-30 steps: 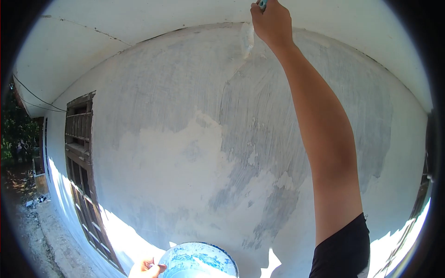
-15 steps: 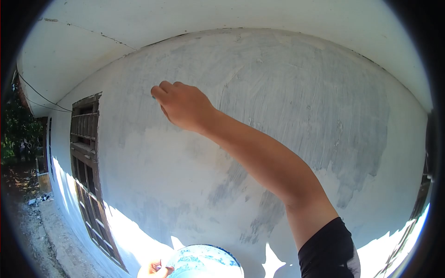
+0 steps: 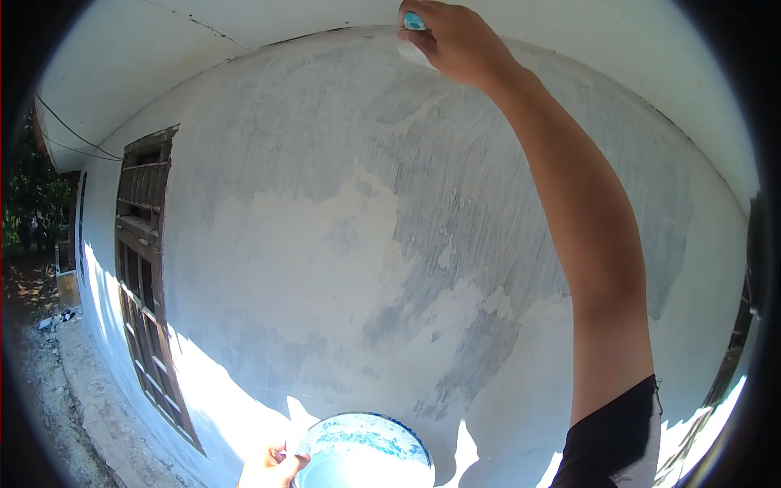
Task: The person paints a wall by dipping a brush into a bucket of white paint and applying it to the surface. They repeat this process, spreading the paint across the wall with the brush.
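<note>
My right hand (image 3: 464, 41) is raised to the top of the wall, its fingers closed round a blue handle (image 3: 414, 21). A pale edge of the tool shows just below the fingers, against the wall near the ceiling. Low in the view, my left hand (image 3: 274, 469) grips the rim of a blue-and-white bucket (image 3: 370, 435) with pale contents. The wall (image 3: 301, 268) carries streaky grey and white patches.
A wooden barred window (image 3: 146, 252) is set in the wall at the left. The white ceiling (image 3: 309, 15) overhangs the top. Rubble and a concrete strip (image 3: 89, 390) lie at the far left, with wires above. Dark frames stand at the right edge.
My right hand has moved up and to the right, from the upper left of the wall to its top edge, and the blue handle now shows. My left hand still grips the bucket.
</note>
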Available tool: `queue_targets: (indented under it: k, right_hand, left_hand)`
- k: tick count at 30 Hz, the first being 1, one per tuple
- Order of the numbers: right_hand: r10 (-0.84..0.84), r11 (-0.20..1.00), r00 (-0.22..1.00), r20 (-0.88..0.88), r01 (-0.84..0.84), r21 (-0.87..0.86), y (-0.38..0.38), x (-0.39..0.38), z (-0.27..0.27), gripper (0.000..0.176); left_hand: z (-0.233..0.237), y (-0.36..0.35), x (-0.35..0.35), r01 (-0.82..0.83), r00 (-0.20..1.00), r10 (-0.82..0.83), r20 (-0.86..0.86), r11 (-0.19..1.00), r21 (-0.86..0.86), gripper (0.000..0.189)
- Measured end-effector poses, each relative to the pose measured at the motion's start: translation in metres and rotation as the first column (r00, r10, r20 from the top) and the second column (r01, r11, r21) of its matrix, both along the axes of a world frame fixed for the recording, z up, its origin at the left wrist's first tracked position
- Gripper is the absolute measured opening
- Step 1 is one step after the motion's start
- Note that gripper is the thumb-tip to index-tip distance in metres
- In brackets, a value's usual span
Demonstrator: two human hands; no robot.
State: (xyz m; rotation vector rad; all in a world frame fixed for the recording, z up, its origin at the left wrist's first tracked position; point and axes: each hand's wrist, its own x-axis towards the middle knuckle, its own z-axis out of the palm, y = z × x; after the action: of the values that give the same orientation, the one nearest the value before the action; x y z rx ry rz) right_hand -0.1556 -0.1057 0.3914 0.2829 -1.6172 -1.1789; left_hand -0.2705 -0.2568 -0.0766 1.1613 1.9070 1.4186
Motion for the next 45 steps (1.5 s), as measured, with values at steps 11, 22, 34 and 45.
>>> queue_targets:
  k: [11,22,34,45]
  right_hand:
    - [-0.089,0.948,0.913,0.398,-0.045,0.314,0.026,-0.021,-0.188,0.013]
    - [0.151,0.867,0.979,0.134,-0.066,-0.494,0.008,-0.025,-0.026,0.014]
    - [-0.186,0.886,0.901,0.393,-0.019,0.463,0.047,-0.050,-0.195,0.011]
    - [0.683,0.620,0.687,0.249,-0.364,-0.695,0.003,0.115,-0.314,0.020]
  left_hand:
    - [-0.094,0.048,-0.047,-0.268,0.190,-0.614,0.767,0.719,0.642,0.025]
    - [-0.042,0.019,-0.009,-0.034,0.989,-0.007,0.146,0.961,0.276,0.026]
    - [0.019,-0.007,0.016,-0.084,0.735,-0.123,0.666,0.960,0.269,0.007]
    - [-0.028,0.006,0.040,-0.093,0.846,-0.043,0.531,0.969,0.227,0.007]
